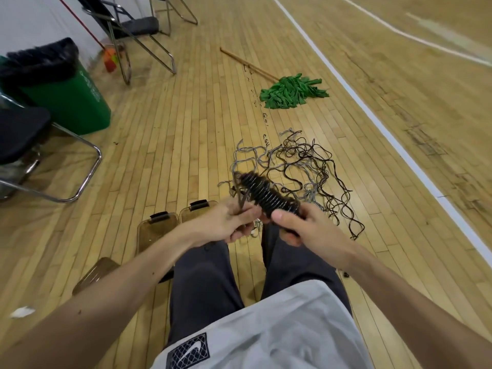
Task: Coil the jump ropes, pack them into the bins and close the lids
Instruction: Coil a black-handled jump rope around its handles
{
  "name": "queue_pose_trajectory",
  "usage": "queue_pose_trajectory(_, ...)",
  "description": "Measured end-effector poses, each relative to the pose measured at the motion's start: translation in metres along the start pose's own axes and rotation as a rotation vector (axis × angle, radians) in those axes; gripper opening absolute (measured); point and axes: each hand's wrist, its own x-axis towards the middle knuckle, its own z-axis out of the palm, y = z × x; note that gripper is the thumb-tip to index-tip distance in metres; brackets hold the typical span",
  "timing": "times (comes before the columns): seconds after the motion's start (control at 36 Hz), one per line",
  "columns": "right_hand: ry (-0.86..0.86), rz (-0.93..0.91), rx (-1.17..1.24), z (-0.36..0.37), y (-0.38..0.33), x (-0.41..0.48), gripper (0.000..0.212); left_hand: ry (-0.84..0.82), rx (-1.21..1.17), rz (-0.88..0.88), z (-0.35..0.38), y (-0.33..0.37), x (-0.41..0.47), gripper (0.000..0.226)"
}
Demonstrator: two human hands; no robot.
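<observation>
I'm sitting w/ both arms out over my knees. My right grip point(306, 227) is clamping the near end of a black coiled rope bundle point(269, 193) — thumb lying across the top, fingers curling under it. The bundle is sticking up and away from me, leaning to the left, off the floor. My left grip point(229, 222) is pinching a few loose strands point(242, 201) just beside the bundle's near end, fingers curling round them; the strands are running up along the coil's left side. The two grips are sitting close together, approx. level.

The rest of the ropes are lying as a tangle point(306, 166) of grey and dark cord on the wood floor point(173, 129), just beyond the bundle and spreading to the right.

Three brown see-through bins are sitting on the floor by my left leg: two point(157, 227) point(197, 209) showing black latches, the third point(95, 272) partly hiding under my left forearm. Can't tell if the lids are latched.

Further off, a green mop point(292, 93) is lying on the floor, and a green trash can point(66, 97) is standing at left — next to a chair point(40, 155).
</observation>
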Motion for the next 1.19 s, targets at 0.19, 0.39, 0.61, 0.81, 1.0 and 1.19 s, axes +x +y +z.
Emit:
queue_pose_trajectory(0.19, 0.192, 0.059, -0.027, -0.004, 0.005, 0.010, 0.038, 0.016, 0.101, -0.003, 0.018, 0.003, 0.004, 0.022)
queue_pose_trajectory(0.39, 0.324, 0.144, -0.090, -0.018, 0.019, 0.011, 0.038, 0.065, 0.367, -0.003, 0.012, 0.007, -0.004, 0.025)
queue_pose_trajectory(0.61, 0.321, 0.211, -0.257, -0.018, 0.032, 0.013, 0.047, 0.053, 0.963, 0.131, 0.020, 0.038, -0.016, 0.028)
queue_pose_trajectory(0.81, 0.178, 0.192, -0.469, -0.005, 0.022, 0.007, 0.052, -0.046, 1.247, 0.283, 0.013, 0.064, -0.019, 0.035)
queue_pose_trajectory(1.0, 0.051, 0.213, -0.551, 0.009, 0.007, 0.000, 0.054, -0.110, 1.098, 0.332, -0.009, 0.084, -0.019, 0.035)
queue_pose_trajectory(1.19, -0.024, 0.186, -0.346, 0.027, -0.004, -0.009, 0.062, -0.039, 0.634, 0.303, -0.033, 0.089, -0.015, 0.017)
